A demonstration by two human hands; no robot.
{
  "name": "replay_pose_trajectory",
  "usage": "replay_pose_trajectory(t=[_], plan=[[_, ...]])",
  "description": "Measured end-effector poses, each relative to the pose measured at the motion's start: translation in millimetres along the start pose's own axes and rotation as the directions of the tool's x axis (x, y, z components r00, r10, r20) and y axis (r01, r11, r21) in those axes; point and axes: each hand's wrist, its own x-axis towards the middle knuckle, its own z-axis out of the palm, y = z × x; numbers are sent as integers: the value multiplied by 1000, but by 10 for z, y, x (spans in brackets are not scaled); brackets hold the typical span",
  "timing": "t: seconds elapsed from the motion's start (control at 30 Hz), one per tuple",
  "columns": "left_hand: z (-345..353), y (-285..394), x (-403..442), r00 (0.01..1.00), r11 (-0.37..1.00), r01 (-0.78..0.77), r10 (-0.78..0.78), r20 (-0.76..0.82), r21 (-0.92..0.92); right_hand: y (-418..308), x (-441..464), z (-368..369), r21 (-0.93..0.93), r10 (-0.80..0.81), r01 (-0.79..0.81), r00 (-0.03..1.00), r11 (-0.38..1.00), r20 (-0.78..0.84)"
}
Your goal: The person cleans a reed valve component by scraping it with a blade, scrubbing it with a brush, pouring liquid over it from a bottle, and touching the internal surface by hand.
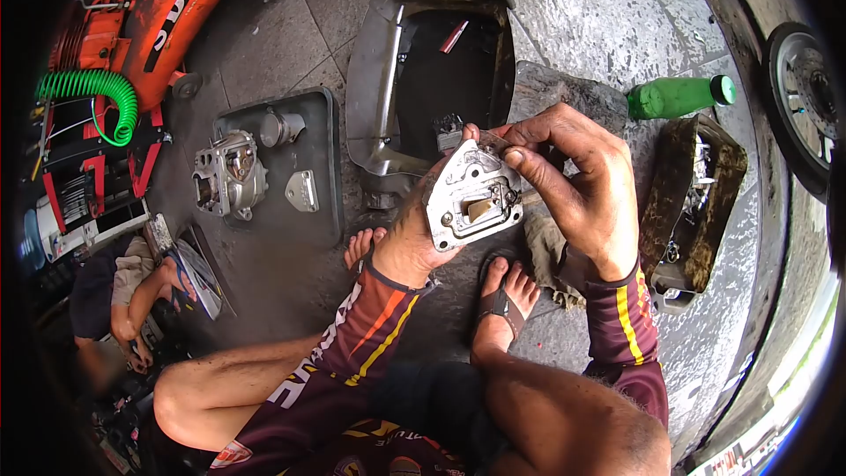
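The machined metal part (476,203) is held up above the floor (608,9), in front of the seated person's knees. The left hand (410,234) supports it from beneath and along its left side, fingers closed on it. The right hand (582,176) is at its upper right edge, with thumb and forefinger drawn close together; from where I stand, I cannot tell whether they grip the part or merely touch it.

Floor items noted: to the left, a dark tray (330,150) bearing an engine casing (231,172), a cylindrical piece (280,129) and a flat metal plate (302,192). Beyond the hands, a large basin (368,70) containing a red object (455,36). To the right, a green bottle (674,99) lying on its side and a stained container (724,211) of metal pieces. A crumpled cloth (548,251) lies beside the right foot.
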Motion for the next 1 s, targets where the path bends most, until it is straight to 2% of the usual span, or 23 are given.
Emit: replay_pose_trajectory(t=[0.13,0.23,0.43,0.53,0.63,0.73,0.93,1.0], plan=[[19,12,-20,997,999,-5,8,-76,44,-10,-7,31,-11,-10,10,1000,1000,-8],[-25,22,-10,995,997,44,-49,-83,-58,-45,1,37,30,51,-50,999,998,-4],[2,14,36,999,997,-32,31,10,66,-2,-21,55,46,42,-41,999,998,-8],[13,18,39,997,1000,-24,24,77,2,9,-33,73,82,28,-26,999,996,-16],[69,13,46,997,994,-69,67,34,79,-54,-34,70,59,72,-71,997,996,-20],[49,14,73,995,998,-63,61,77,21,-109,-30,72,69,101,-99,995,993,-25],[125,41,43,996,992,-89,88,17,92,-104,-27,113,125,149,-144,988,982,-30],[152,44,44,991,974,-108,122,-56,199,-72,-34,122,132,146,-141,989,981,-27]])
